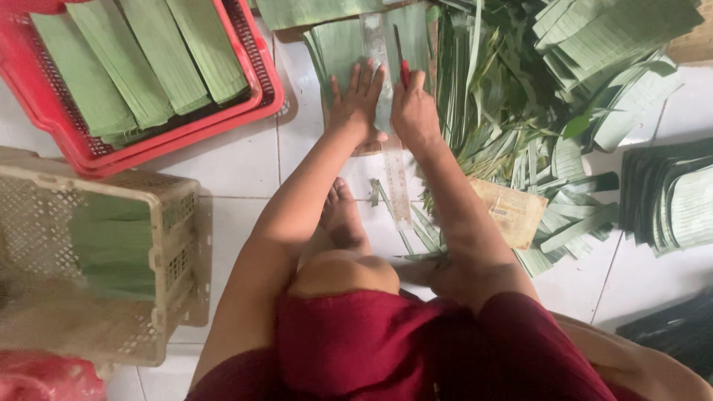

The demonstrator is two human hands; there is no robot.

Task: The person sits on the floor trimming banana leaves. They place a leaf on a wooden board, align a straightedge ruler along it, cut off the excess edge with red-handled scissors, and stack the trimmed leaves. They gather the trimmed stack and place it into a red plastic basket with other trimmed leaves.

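Left hand [358, 104] is flat, fingers spread, pressing down on a clear ruler [388, 126] that lies lengthwise over a stack of green leaf pieces [342, 44] on the white tiled floor [238, 163]. Right hand [413, 111] is curled tight around a red-handled knife [401, 56], blade pointing away along the ruler's right edge, right against the leaf. Just beside that hand on the right, a heap of narrow leaf trimmings [505, 104]. Further right, stacks of cut leaf [668, 197], and a brown paper piece [511, 212] near the forearm. Out left, a red basket [67, 141] holds long leaf strips; below it, a beige crate [178, 223] holds more folded leaf. The person's bare foot [343, 215] rests on the tiles under the arms.
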